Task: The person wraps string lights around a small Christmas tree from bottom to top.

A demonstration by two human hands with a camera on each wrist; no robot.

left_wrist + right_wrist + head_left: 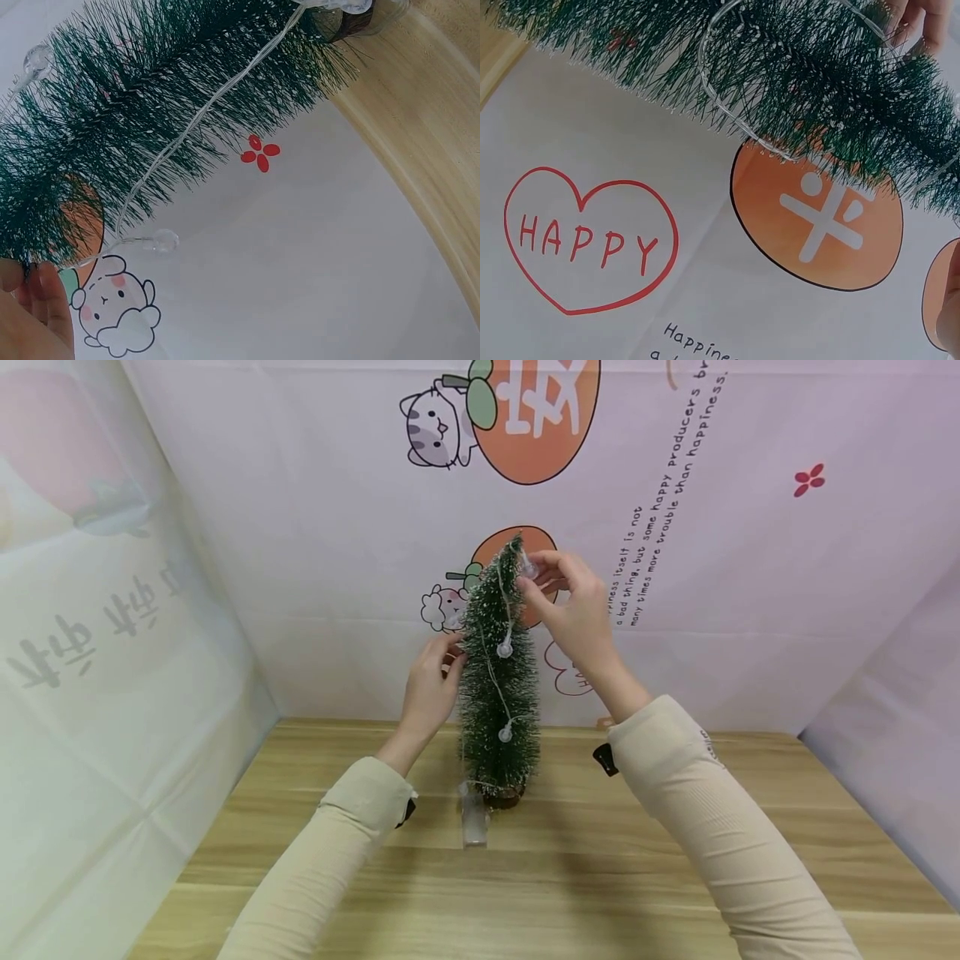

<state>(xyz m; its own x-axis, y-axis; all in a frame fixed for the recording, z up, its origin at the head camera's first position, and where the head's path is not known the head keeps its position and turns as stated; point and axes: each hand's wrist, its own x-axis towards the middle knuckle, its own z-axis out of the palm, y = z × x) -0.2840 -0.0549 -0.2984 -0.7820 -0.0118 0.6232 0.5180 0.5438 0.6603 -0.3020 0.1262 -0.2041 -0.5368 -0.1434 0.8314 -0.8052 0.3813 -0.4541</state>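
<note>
A small green Christmas tree [498, 685] with frosted bristles stands upright on the table, its tip bent right. A clear-wired string of lights [492, 672] winds around it, with round bulbs [505, 648] on its front. Near the tip, my right hand [577, 602] pinches a bulb of the string between thumb and fingers. At the tree's left side, my left hand [431, 685] has curled fingertips among the bristles, where the wire runs to them. In the left wrist view a loose bulb [165, 241] hangs beside the tree. Only an edge of the right hand [950, 307] shows in the right wrist view.
A clear battery box [474, 818] lies in front of the tree's brown base [504, 797] on the wooden table [315, 827]. Behind hangs a white printed cloth [337, 527], close to the tree and hands. Another cloth side [97, 693] rises at the left.
</note>
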